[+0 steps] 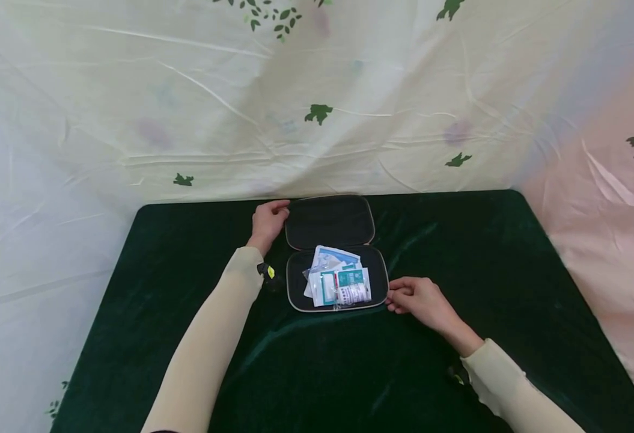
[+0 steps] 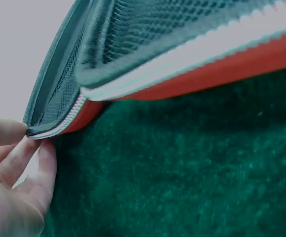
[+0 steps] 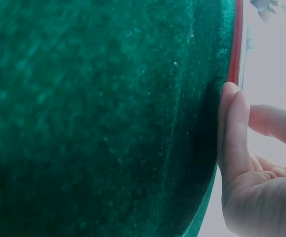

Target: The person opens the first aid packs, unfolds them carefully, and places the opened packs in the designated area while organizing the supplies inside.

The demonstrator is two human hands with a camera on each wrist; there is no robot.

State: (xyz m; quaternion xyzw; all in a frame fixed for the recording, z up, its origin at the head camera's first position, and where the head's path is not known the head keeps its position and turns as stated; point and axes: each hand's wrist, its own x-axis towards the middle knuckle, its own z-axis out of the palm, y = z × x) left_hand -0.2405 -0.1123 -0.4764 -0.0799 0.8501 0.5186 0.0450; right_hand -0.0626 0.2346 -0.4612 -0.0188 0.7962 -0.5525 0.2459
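A zippered case (image 1: 294,297) lies unfolded on the table, dark mesh inside and a red shell (image 2: 192,74) outside. Its lid (image 1: 330,222) is laid back toward the wall. In the base sit white and teal packets (image 1: 327,287) and a small white printed item (image 1: 352,293), partly under clear plastic. At the lid's left edge, my left hand (image 1: 268,225) pinches the rim between thumb and fingers. My right hand (image 1: 425,300) holds the base's right edge near the front corner, fingertips at the red side (image 3: 235,44) in the right wrist view.
Dark green velvety cloth (image 1: 327,373) covers the table. Behind it hangs a pale curtain (image 1: 214,120) with green leaf prints, close against the table's far edge. A pink curtain (image 1: 609,228) borders the right side.
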